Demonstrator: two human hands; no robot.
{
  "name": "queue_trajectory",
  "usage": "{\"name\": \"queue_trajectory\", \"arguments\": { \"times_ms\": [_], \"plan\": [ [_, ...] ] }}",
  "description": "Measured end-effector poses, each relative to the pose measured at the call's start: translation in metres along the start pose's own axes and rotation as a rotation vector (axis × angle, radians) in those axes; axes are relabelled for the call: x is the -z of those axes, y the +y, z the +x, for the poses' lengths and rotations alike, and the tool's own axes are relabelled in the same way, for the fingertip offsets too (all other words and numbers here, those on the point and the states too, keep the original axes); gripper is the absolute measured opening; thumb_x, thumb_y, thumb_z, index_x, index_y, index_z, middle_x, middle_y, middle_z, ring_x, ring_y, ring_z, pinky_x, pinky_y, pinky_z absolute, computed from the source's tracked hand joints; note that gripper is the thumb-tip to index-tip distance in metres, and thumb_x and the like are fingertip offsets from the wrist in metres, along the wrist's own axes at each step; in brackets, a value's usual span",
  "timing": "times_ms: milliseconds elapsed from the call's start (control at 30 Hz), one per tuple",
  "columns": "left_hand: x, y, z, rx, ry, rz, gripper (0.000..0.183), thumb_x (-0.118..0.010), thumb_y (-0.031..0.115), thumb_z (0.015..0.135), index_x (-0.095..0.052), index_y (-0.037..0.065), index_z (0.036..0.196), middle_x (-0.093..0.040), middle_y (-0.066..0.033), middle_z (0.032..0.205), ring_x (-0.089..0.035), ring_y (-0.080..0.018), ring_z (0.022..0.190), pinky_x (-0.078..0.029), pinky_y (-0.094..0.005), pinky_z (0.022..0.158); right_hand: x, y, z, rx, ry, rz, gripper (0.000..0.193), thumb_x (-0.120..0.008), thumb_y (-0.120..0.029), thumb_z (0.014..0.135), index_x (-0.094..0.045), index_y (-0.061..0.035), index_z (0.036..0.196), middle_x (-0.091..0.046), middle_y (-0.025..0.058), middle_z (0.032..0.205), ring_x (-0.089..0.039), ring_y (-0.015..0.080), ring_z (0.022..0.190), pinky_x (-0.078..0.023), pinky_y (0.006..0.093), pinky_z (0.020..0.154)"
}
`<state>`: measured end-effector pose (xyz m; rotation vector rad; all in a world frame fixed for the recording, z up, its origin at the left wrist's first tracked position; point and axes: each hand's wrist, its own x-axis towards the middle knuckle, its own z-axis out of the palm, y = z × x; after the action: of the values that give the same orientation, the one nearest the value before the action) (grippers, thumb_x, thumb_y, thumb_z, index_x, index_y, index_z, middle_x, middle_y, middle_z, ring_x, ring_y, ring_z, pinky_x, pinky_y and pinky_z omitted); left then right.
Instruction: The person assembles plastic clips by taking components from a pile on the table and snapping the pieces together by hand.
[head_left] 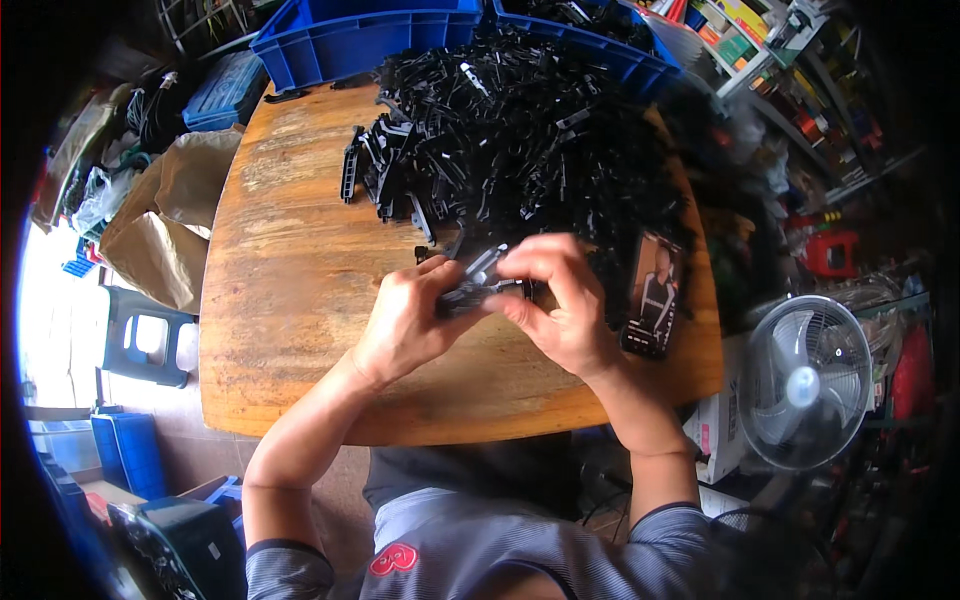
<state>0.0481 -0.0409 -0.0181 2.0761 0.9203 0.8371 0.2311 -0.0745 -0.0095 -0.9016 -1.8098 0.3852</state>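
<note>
Over the near middle of the wooden table (290, 300), my two hands meet at a few black plastic parts (468, 290). My left hand (408, 318) is closed round these parts from the left. From the right, my right hand (560, 300) has its fingers curled at their other end; motion blurs the fingertips, and what they pinch is too small to make out. Just beyond my hands spreads a big heap of similar black plastic parts (520, 150), with a few loose ones at its left edge.
Blue crates (370, 45) stand at the table's far edge. A phone (655, 295) with a lit screen lies right of my right hand. A fan (803, 385) stands off the right side. Brown paper sacks (160, 245) and a grey-blue stool (148, 338) are at left.
</note>
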Motion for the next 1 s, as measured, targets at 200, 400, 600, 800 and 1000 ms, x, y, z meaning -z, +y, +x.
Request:
{"name": "queue_trajectory", "arguments": {
  "times_ms": [200, 400, 600, 800, 1000],
  "plan": [
    [0.001, 0.005, 0.000, -0.054, -0.037, -0.055, 0.026, -0.073, 0.008, 0.069, -0.061, -0.002, 0.090, -0.059, -0.0155, 0.077, -0.060, -0.0292, 0.065, -0.046, -0.0357, 0.059, 0.003, 0.004, -0.002, -0.235, -0.125, 0.166, 0.035, -0.079, -0.013, 0.069, -0.058, -0.0018, 0.094, -0.059, 0.0064, 0.086, -0.058, 0.0115, 0.076, -0.049, 0.0247, 0.066],
    [0.001, 0.001, -0.004, -0.113, -0.103, -0.054, 0.027, -0.071, 0.009, 0.069, -0.062, 0.000, 0.093, -0.060, -0.0176, 0.081, -0.060, -0.0341, 0.071, -0.047, -0.0382, 0.062, 0.008, 0.007, -0.003, -0.270, -0.190, 0.243, 0.029, -0.081, -0.017, 0.068, -0.058, -0.0037, 0.079, -0.059, 0.0040, 0.075, -0.057, 0.0116, 0.071, -0.044, 0.0258, 0.062],
    [0.001, 0.004, -0.004, -0.113, -0.151, -0.129, 0.034, -0.072, 0.013, 0.073, -0.061, 0.003, 0.103, -0.063, -0.0169, 0.078, -0.062, -0.0321, 0.068, -0.049, -0.0364, 0.062, 0.018, 0.008, 0.006, -0.101, -0.297, 0.094, 0.028, -0.080, -0.020, 0.069, -0.058, -0.0049, 0.077, -0.059, 0.0028, 0.078, -0.055, 0.0120, 0.071, -0.044, 0.0253, 0.063],
    [0.020, -0.005, 0.010, 0.115, -0.158, -0.204, 0.030, -0.071, 0.017, 0.080, -0.062, 0.003, 0.105, -0.060, -0.0013, 0.067, -0.053, -0.0069, 0.055, -0.044, -0.0245, 0.051, 0.012, 0.003, 0.009, -0.295, -0.256, 0.141, 0.046, -0.076, -0.023, 0.074, -0.059, -0.0020, 0.112, -0.058, 0.0031, 0.087, -0.052, 0.0095, 0.071, -0.045, 0.0228, 0.064],
    [0.011, -0.005, 0.009, 0.327, -0.238, -0.640, 0.034, -0.075, 0.019, 0.077, -0.063, 0.002, 0.104, -0.059, 0.0000, 0.070, -0.053, -0.0061, 0.059, -0.044, -0.0209, 0.051, 0.011, 0.009, 0.001, -0.230, -0.147, 0.237, 0.025, -0.074, -0.010, 0.076, -0.062, -0.0001, 0.096, -0.060, 0.0064, 0.089, -0.058, 0.0117, 0.075, -0.047, 0.0239, 0.066]
  ]
}}
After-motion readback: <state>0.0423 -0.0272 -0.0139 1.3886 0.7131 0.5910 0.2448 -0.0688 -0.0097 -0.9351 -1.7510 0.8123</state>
